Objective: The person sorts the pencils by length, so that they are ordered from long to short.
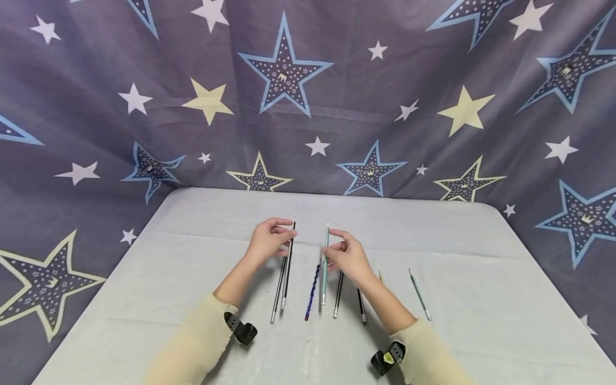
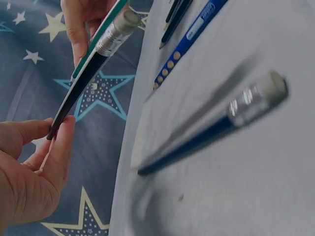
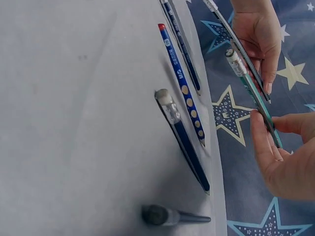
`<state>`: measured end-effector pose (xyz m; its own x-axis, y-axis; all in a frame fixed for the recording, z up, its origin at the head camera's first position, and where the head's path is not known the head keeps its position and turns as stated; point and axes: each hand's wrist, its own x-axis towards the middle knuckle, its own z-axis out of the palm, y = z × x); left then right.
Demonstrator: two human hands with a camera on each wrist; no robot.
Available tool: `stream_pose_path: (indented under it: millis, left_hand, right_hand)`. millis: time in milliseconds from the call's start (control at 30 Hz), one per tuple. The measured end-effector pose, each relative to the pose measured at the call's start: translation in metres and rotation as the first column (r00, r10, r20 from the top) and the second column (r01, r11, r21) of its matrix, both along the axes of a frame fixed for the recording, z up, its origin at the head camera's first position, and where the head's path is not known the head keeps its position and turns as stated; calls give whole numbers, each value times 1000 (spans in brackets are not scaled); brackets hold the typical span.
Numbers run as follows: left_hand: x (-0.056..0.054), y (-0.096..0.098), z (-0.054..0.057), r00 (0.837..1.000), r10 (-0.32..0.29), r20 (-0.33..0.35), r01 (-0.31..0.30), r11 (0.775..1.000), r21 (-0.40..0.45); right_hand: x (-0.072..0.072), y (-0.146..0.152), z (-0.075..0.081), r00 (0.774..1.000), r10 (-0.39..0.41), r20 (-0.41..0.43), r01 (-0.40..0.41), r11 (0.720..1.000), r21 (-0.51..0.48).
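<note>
A starry backdrop fills the view past 12 o'clock of the pale worktop. The left sleeve reaches in from 7 o'clock and the right sleeve from 5. Near the worktop's middle, the left hand is at 11 and the right hand at 1, well apart. The left fingers are narrowed in a pinch on the black pencil; the right fingers pinch the green pencil likewise. Both are gripped towards their points, raised over the worktop, tips towards 12 and eraser ends free towards 6. Between them lies the blue pencil. At its 9 is one dark pencil; at its 3 are a second dark pencil and a third dark pencil, with a second green pencil farther out. Smallest is a pale tip, the rest hidden by the right arm. The step in hand appears to be handling one pencil per hand, side by side; to my eye the next move calls for a light, steady pinch and level wrists, as the long free ends could swing into the pencils below
</note>
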<state>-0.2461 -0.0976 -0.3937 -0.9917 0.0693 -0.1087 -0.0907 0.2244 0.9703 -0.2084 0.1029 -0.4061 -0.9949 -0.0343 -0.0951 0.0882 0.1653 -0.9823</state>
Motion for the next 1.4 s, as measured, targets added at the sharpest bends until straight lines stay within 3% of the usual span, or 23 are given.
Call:
stream_pose_path:
  millis: [500,1400]
  left_hand:
    - [0,20,-5,1000,-2,14,2,998,55]
    - [-1,30,-8,1000,0,5,0,997,71]
  right_hand:
    - [0,16,6,997,-70,27,71,997,-39]
    - [5,14,6,999,-35,33,38,996,-76]
